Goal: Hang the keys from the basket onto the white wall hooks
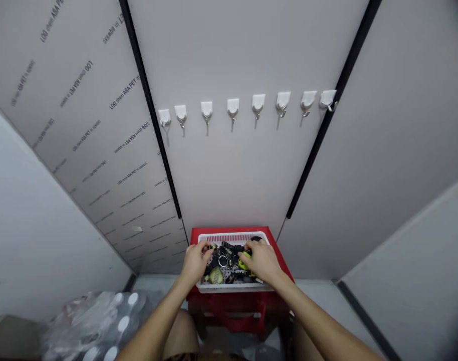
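Observation:
A white plastic basket (234, 288) in front of me holds a jumble of small items, among them metal key rings (223, 261), black pieces and a pale yellow-green rounded tag (216, 276). My left hand (194, 261) reaches over the basket's left side, thumb and fingers curled towards each other; what lies between them is too small to make out. Over the right side, my right hand (264, 259) has its thumb and fingers closed about a bright yellow-green keychain (244, 260). Part of that keychain is hidden by the hand.
Under the basket is a red bag-like surface (280, 256) with a red strap. White adhesive hooks (233, 106) line the wall ahead, between two black strips (319, 138). White-capped bottles in plastic wrap (97, 323) stand on the floor at left.

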Demonstrator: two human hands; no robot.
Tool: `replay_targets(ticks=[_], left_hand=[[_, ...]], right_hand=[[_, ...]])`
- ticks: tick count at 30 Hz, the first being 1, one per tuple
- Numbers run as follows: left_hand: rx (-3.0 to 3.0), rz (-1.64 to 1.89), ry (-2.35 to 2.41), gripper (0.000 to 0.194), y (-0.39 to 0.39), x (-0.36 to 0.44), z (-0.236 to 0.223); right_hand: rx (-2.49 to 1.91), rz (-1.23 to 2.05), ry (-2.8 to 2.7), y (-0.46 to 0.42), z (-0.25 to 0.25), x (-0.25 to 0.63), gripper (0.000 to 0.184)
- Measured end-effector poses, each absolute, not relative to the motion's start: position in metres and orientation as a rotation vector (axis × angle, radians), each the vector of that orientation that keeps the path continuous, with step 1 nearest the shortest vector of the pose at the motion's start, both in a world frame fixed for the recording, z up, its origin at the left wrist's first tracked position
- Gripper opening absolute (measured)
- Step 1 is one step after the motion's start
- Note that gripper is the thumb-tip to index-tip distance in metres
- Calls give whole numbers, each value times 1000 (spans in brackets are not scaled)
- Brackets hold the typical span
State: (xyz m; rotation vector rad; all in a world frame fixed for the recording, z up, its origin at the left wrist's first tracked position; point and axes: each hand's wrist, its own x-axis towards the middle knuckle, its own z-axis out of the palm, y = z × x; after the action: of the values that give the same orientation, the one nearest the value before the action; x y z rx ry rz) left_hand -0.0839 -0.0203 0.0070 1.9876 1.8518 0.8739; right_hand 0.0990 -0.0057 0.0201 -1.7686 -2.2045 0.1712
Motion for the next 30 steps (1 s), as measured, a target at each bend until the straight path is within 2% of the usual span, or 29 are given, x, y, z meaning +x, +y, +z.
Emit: replay_targets(ticks=[7, 10, 14, 18, 21, 26, 30], left_hand=[[1985, 985, 1840, 18, -25, -91, 10], [1931, 1036, 1807, 19, -26, -89, 15], [1841, 1072, 1567, 17, -28, -78, 26], [1791, 1053, 1454, 22, -25, -72, 28], [1847, 876, 1668, 29, -21, -74, 21], [2283, 378, 1840, 39, -19, -65, 11], [2346, 130, 1897, 36, -18, -57, 12]], right_hand=[[-1631, 63, -2259, -6, 28, 92, 27], [-1429, 197, -2357, -5, 30, 81, 28], [-1159, 370, -2355, 0, 34, 65, 41], [-1193, 489, -2386, 1, 31, 64, 21], [-1361, 472, -2272, 0, 22, 73, 18], [-1271, 486, -2211, -3, 12, 85, 15], [-1220, 490, -2192, -6, 12, 86, 15]])
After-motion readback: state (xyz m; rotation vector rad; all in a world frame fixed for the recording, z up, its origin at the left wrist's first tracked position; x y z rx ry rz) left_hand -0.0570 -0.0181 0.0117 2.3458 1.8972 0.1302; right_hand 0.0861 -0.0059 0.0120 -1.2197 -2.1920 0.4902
